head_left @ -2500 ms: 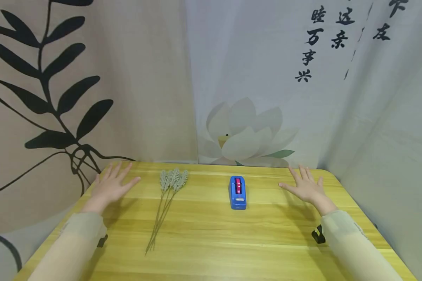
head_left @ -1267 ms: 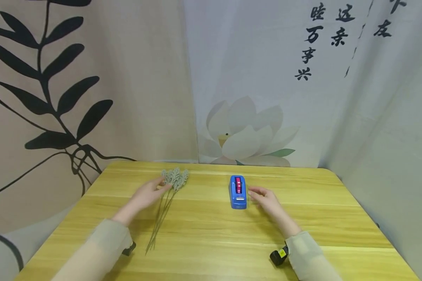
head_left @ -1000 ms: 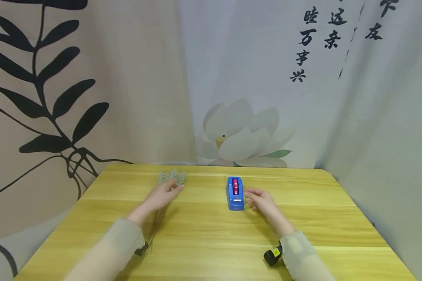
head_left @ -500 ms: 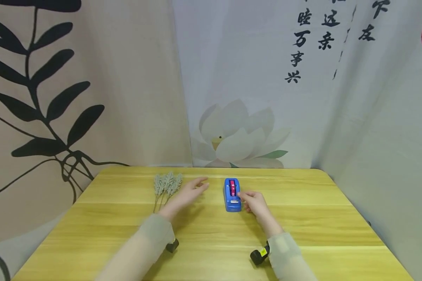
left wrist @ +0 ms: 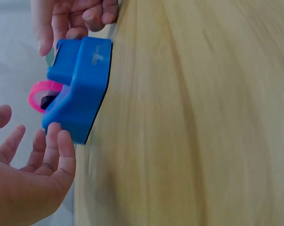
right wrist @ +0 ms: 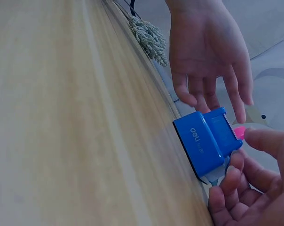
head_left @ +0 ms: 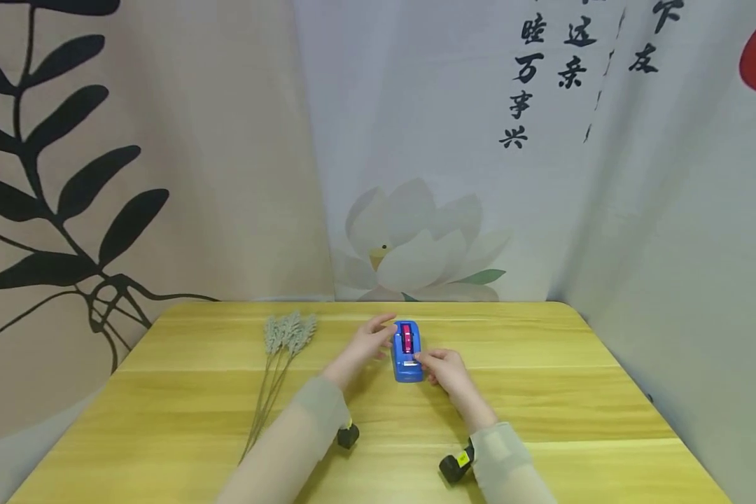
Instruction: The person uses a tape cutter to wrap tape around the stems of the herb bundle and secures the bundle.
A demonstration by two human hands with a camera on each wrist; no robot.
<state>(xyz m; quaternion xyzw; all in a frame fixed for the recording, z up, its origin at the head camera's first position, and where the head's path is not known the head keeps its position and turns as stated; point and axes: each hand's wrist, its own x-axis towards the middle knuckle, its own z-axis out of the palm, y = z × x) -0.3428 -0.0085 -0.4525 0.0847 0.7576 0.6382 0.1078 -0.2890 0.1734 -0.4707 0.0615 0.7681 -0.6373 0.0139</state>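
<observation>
A blue tape dispenser point(head_left: 407, 369) with a pink tape roll point(head_left: 407, 339) stands upright on the table. My left hand point(head_left: 367, 343) is at its left rear side; in the left wrist view, relaxed fingertips point(left wrist: 62, 134) reach the blue body while the thumb stays apart. My right hand point(head_left: 447, 371) is at the dispenser's right front. Seen from the right wrist, its thumb point(right wrist: 262, 140) lies near the toothed cutter point(right wrist: 230, 124), and its loosely bent fingers point(right wrist: 232, 180) are beside the front end. Whether any tape is between them cannot be made out.
A bunch of grey-green dried stems point(head_left: 290, 334) lies on the left of the wooden table point(head_left: 542, 406). A printed curtain point(head_left: 403, 126) hangs behind the far edge. Black wrist cameras point(head_left: 453, 467) protrude below both sleeves.
From the far left, my left hand has passed over the dried stems to the tape dispenser, leaving the stems behind. My right hand has come inward from the right to its front.
</observation>
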